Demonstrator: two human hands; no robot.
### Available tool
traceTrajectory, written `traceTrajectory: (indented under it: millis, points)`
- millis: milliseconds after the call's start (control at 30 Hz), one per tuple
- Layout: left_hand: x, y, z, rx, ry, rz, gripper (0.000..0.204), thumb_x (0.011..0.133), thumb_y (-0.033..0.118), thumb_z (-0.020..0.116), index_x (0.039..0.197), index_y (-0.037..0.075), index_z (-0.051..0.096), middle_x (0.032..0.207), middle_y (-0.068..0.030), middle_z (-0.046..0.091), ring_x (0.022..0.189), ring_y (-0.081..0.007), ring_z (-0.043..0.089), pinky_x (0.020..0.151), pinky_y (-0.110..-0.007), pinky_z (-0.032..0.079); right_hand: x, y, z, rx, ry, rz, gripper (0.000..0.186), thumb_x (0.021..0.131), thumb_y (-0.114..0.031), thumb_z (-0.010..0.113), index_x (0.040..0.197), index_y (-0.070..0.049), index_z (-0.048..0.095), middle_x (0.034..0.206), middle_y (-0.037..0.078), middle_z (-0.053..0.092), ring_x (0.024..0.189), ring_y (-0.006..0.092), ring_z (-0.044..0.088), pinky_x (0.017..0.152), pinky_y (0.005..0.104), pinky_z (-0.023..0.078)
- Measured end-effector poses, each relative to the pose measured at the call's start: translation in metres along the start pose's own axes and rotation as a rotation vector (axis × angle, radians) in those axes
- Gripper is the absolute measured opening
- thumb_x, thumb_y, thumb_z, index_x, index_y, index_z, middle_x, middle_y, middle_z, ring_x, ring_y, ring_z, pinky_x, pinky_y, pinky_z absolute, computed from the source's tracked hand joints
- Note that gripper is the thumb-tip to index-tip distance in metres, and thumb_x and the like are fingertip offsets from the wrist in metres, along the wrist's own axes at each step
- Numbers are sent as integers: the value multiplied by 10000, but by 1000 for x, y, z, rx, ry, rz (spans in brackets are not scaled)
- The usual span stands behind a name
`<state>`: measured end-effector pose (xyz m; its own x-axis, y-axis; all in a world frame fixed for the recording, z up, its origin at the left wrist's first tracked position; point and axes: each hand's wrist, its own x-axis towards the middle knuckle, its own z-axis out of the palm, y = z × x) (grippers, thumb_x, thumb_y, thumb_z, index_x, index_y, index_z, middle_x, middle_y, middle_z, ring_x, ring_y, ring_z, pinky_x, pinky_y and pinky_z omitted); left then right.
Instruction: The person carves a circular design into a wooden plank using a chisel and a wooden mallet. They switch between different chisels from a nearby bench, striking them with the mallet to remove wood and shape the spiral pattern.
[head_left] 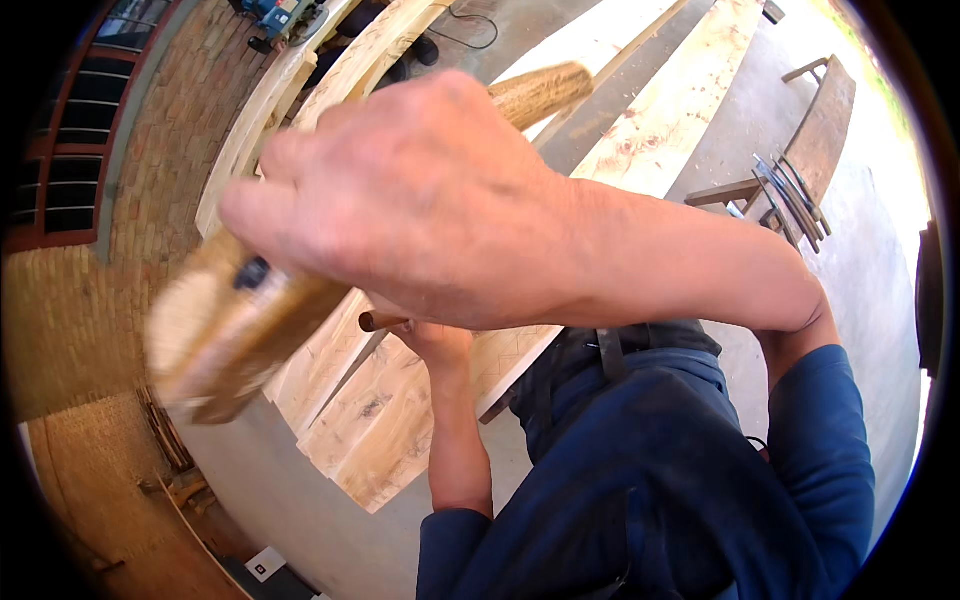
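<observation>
My right hand [400,185] is high in front of the camera, closed around the wooden handle of a motion-blurred mallet [245,335], whose bulky head is at the left, over the lighter boards. Below it, my left hand [435,340] grips a short dark wooden handle [375,321] above pale planks [375,445] marked with pencil lines. Whatever is at the lower end of that handle is hidden.
More long planks [680,90] reach away from me. A blue power tool [280,18] with a cable rests at top left, near someone's dark shoes [420,48]. At right is a wooden bench [820,120] with metal bars. A brick wall [150,130] stands left.
</observation>
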<state>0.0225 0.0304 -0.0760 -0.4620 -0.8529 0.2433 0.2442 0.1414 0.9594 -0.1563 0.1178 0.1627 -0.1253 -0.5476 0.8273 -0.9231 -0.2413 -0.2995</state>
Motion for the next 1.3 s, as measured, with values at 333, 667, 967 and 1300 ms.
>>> traceTrajectory:
  millis: [333, 667, 967, 1300]
  points:
    - [30, 57, 26, -246, -136, -143, 572, 1139, 381, 608, 676, 182, 338, 548, 66, 268, 482, -80, 191, 493, -310, 181, -38, 32, 2, -576, -44, -83, 160, 830, -185, 720, 930, -109, 621, 765, 14, 614, 765, 190, 703, 674, 370, 565]
    - [33, 72, 11, -327, 324, -167, 597, 1166, 518, 506, 691, 206, 324, 589, 40, 294, 473, -102, 270, 478, -272, 249, -191, 52, 9, 319, -228, 1220, 549, 845, -248, 857, 1278, 51, 701, 984, 224, 780, 914, 298, 768, 889, 400, 584]
    - [30, 66, 22, -276, 360, -219, 621, 1146, 527, 554, 686, 200, 296, 607, 37, 278, 501, -100, 274, 499, -276, 257, -243, 61, 29, 288, -294, 1304, 517, 848, -259, 839, 1240, 59, 725, 945, 218, 779, 883, 306, 764, 884, 415, 586]
    - [31, 62, 27, -247, 404, -242, 633, 1145, 523, 562, 684, 198, 275, 618, 34, 268, 520, -108, 270, 514, -278, 255, -240, 61, 27, 276, -326, 1352, 507, 850, -280, 830, 1233, 39, 736, 962, 214, 779, 891, 310, 762, 883, 421, 584]
